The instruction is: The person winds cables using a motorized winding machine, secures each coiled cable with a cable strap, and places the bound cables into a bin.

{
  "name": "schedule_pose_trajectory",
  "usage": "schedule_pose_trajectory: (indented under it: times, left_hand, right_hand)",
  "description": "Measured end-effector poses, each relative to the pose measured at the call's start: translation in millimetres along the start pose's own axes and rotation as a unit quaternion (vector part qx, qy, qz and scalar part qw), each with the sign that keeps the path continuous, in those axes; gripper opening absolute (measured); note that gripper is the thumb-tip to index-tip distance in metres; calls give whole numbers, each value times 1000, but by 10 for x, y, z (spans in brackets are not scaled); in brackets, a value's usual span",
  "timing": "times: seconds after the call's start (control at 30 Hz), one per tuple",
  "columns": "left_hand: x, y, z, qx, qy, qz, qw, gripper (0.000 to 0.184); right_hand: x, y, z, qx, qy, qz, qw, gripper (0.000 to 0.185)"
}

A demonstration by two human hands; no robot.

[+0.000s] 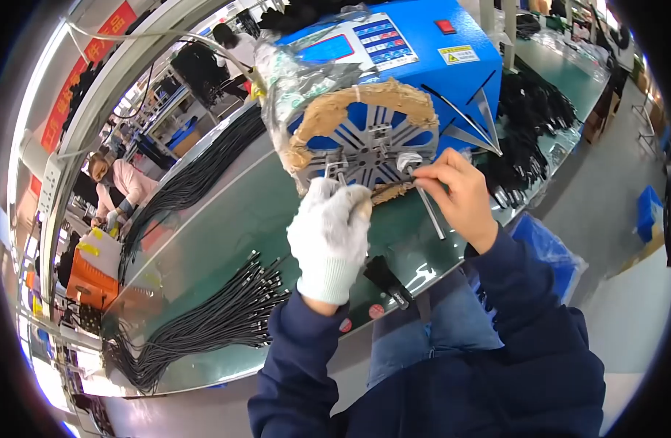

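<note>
My left hand (330,232), in a white glove, is closed at the lower left part of the round slotted metal disc (365,150); what its fingers hold is hidden. Bare and pinched, my right hand (459,191) is at the disc's lower right, beside a metal clamp (408,160). A thin metal rod (430,212) hangs down just below its fingertips. Torn brown wrapping (324,113) rings the disc, which is mounted on the front of a blue machine (423,58) with a button panel (383,42).
Bundled black cables (211,314) lie on the green table (204,241) at lower left, with more cables (533,109) right of the machine. A short black bundle (385,281) is near the front edge. A co-worker (124,182) sits beyond an orange box (94,274) at left.
</note>
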State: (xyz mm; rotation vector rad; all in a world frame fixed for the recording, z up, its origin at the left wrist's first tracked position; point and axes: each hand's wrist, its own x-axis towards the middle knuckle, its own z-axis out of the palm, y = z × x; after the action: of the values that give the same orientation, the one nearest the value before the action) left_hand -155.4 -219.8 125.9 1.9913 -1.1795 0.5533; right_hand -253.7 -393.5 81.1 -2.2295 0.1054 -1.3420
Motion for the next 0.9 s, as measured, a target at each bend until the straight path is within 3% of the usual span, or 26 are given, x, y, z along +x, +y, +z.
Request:
schedule_pose_trajectory:
  times: [0.2, 0.23, 0.37, 0.47, 0.53, 0.6, 0.67, 0.73, 0.83, 0.9]
  left_hand:
    - [259, -417, 315, 16, 75, -50, 996, 16]
    - [307, -412, 308, -12, 36, -118, 992, 20]
    - [268, -505, 330, -41, 28, -95, 994, 21]
    - [105, -631, 168, -110, 40, -5, 993, 21]
    - [-108, -836, -46, -160, -8, 10, 987, 24]
    - [-364, -1212, -254, -166, -114, -67, 977, 27]
    - [-657, -1558, -377, -243, -167, -138, 946, 47]
    - [-911, -1858, -366, -314, -154, -219, 911, 48]
    - [-1009, -1889, -420, -297, -151, -227, 915, 44]
    - [-963, -1813, -439, -292, -109, -174, 934, 42]
  right_hand:
    - [284, 255, 469, -8, 53, 22, 998, 9]
    - [279, 261, 491, -16, 52, 28, 998, 9]
    - [282, 260, 441, -19, 16, 43, 999, 13]
    - [253, 253, 223, -13, 7, 34, 999, 24]
    - [138, 313, -13, -44, 9, 50, 998, 25]
    - [-51, 388, -176, 1, 28, 120, 992, 25]
    - [-179, 403, -272, 6, 28, 147, 989, 24]
    - [-273, 391, -320, 39, 29, 168, 985, 24]
    - [-305, 278, -347, 57, 31, 172, 983, 24]
    - [-329, 228, -410, 63, 35, 180, 981, 23]
